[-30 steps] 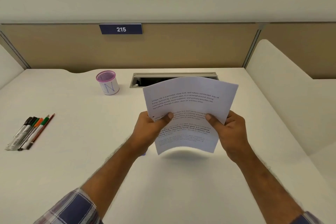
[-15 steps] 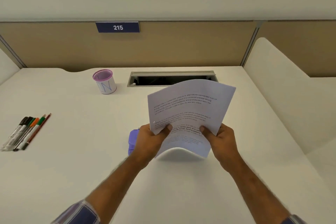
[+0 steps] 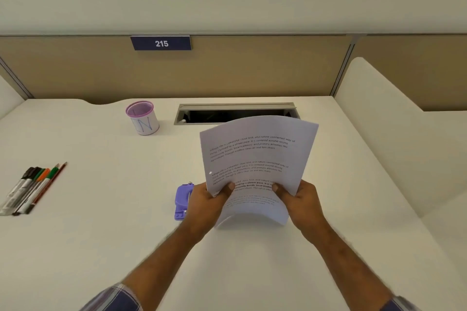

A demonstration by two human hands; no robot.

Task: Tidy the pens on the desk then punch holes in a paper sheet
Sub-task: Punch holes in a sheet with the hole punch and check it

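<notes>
Both hands hold a printed paper sheet [image 3: 255, 154] upright over the middle of the desk. My left hand [image 3: 207, 206] pinches its lower left edge, and my right hand [image 3: 302, 203] pinches the lower right. The sheet's bottom edge curls toward me just above the desk. A small punched hole shows on its left margin. A purple hole punch [image 3: 182, 201] lies on the desk just left of my left hand, partly hidden by it. Several pens and markers [image 3: 32, 189] lie side by side in a row at the far left.
A purple-rimmed mesh pen cup [image 3: 142, 118] stands at the back, left of an open cable slot [image 3: 235, 113] in the white desk [image 3: 101, 222]. A tan partition with a "215" sign [image 3: 161, 43] closes the back. A white divider [image 3: 394, 149] runs along the right.
My hands have brought the sheet down and closer to me, its bottom edge now near the desk. The purple hole punch, hidden a second ago, has come into view beside my left hand.
</notes>
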